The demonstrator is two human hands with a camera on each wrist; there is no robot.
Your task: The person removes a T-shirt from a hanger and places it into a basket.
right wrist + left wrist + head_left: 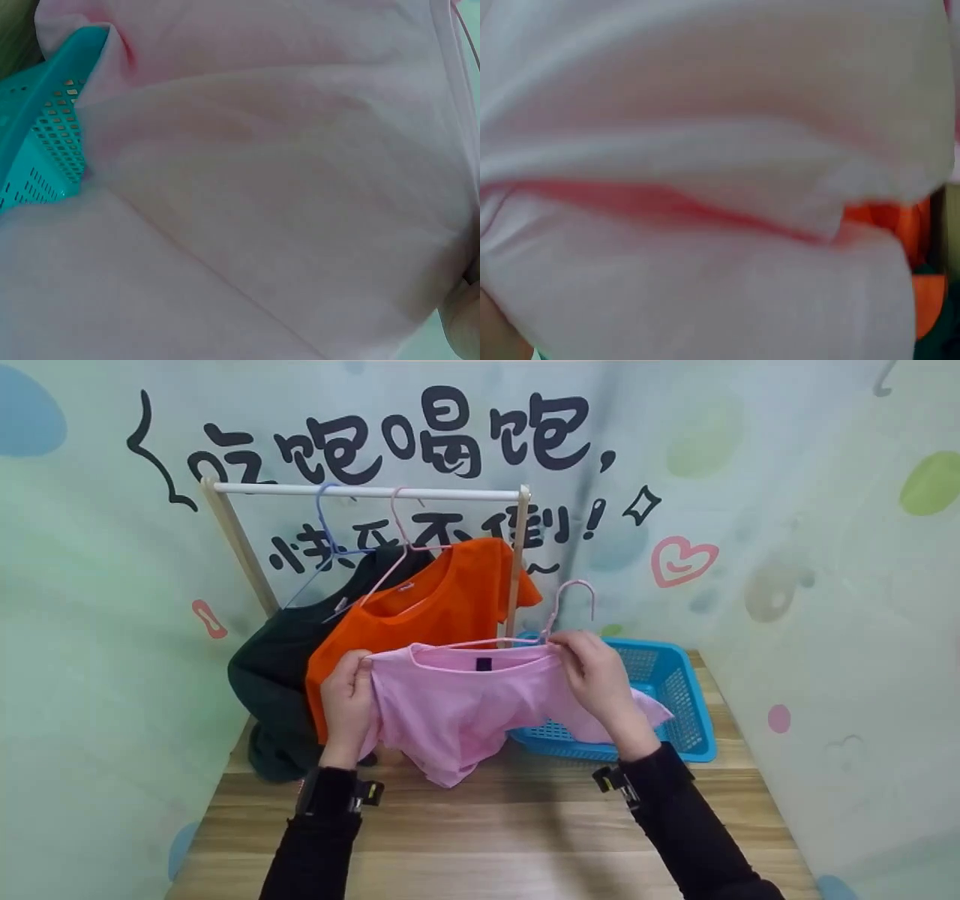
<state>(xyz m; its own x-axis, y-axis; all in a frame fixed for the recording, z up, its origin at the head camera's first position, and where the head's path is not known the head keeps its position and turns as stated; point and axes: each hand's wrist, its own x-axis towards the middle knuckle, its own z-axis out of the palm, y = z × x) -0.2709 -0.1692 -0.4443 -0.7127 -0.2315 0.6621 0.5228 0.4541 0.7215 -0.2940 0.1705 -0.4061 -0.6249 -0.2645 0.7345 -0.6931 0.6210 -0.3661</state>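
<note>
A pink T-shirt hangs stretched sideways between both hands, its neckline and dark label facing up. My left hand pinches the shirt's left shoulder, thumb on top. At the other shoulder, my right hand pinches the fabric beside the neck of a pink hanger. The hanger's hook rises above the cloth, and one arm of it shows along the neckline; the rest is hidden. Pink fabric fills most of the left wrist view. The same cloth covers much of the right wrist view.
Behind the shirt stands a rack with a white rail. An orange T-shirt and a dark green garment hang from it on pink and blue hangers. A blue plastic basket sits at the right on the wooden table.
</note>
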